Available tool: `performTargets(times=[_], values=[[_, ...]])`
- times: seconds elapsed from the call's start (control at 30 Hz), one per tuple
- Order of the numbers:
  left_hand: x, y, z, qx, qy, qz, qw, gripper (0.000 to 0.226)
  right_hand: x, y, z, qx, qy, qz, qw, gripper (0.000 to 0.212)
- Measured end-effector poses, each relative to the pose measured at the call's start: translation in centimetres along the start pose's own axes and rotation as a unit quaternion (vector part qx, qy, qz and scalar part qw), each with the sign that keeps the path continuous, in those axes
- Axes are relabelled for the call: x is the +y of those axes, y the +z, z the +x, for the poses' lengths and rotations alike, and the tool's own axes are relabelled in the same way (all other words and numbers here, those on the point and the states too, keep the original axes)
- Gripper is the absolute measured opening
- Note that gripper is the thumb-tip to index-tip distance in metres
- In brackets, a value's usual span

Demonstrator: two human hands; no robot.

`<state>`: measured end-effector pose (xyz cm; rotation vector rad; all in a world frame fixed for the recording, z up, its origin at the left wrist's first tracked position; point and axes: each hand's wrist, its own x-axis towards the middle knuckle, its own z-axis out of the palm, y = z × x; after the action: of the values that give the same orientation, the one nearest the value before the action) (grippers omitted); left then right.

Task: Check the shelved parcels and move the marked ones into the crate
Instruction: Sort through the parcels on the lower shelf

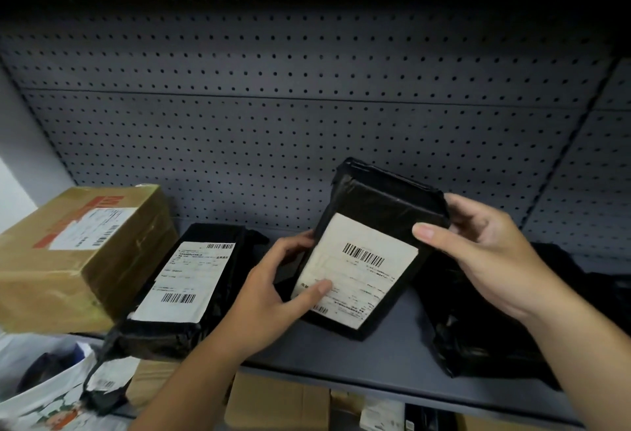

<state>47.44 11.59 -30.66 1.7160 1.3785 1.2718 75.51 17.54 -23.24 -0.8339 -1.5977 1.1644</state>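
My left hand (273, 297) and right hand (488, 253) clamp the black parcel (386, 201) between their fingers, tilted over the shelf (375, 362); I judge it light, slick-wrapped, stiff inside, best held by its side edges.

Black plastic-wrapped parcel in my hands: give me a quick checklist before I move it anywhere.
1. Left hand grips the black plastic-wrapped parcel at its lower left edge, thumb on its white paper label: ok.
2. Right hand holds the upper right corner: ok.
3. Label faces the camera, barcode unobstructed: ok.
4. Marking on label readable: cannot tell, print blurred.
5. Crate in sight: not ok, none in view.
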Motion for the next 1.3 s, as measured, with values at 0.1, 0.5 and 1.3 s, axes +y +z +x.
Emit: performTargets(times=[0.1,0.5,1.3], values=[[0.4,0.3,-0.2,-0.024,-0.008,-0.032,0.999,0.052,0.9,-0.1,0.2,0.007,0.018,0.042,0.999,0.067],[1.6,1.4,0.1,0.063,-0.033,-0.176,0.982,0.060,4.4,4.1,-4.4,0.030,0.008,0.002,1.000,0.062],[0.9,1.2,-1.7,-0.092,-0.009,0.008,0.996,0.096,4.1,5.6,-6.9,0.056,0.067,-0.054,0.995,0.048]])
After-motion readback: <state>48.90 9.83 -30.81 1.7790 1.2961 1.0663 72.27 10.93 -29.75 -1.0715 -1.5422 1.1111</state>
